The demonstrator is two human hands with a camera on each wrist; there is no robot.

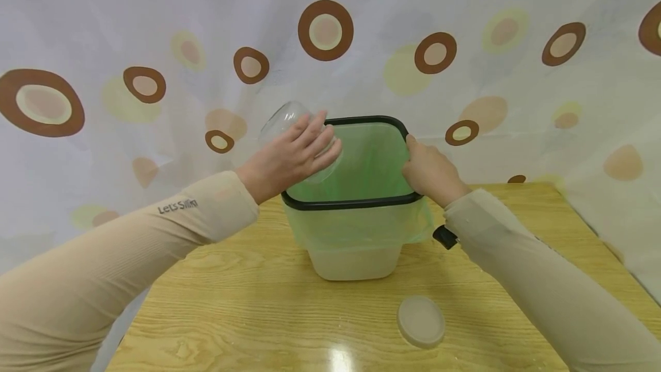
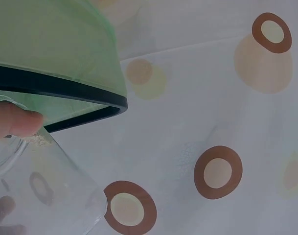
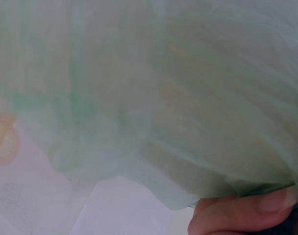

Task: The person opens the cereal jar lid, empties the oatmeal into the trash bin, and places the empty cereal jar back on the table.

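Note:
My left hand [image 1: 294, 157] grips a clear jar [image 1: 279, 121] and holds it tilted at the left side of a trash bin [image 1: 356, 264]. The jar's mouth leans in over the bin's black rim [image 1: 356, 204]. In the left wrist view, a little tan residue [image 2: 38, 140] shows inside the jar near its mouth, close to the thumb [image 2: 16, 120]. A green trash bag [image 1: 361, 225] lines the bin and hangs over its outside. On the bin's right side my right hand [image 1: 434, 171] grips the rim, with the bag under its fingers.
The bin stands on a wooden table [image 1: 232, 303]. A round beige lid [image 1: 421, 321] lies flat in front of it, to the right. Behind the table hangs a white curtain [image 1: 372, 22] with brown and yellow circles. A black band end [image 1: 445, 237] sticks out by the right sleeve.

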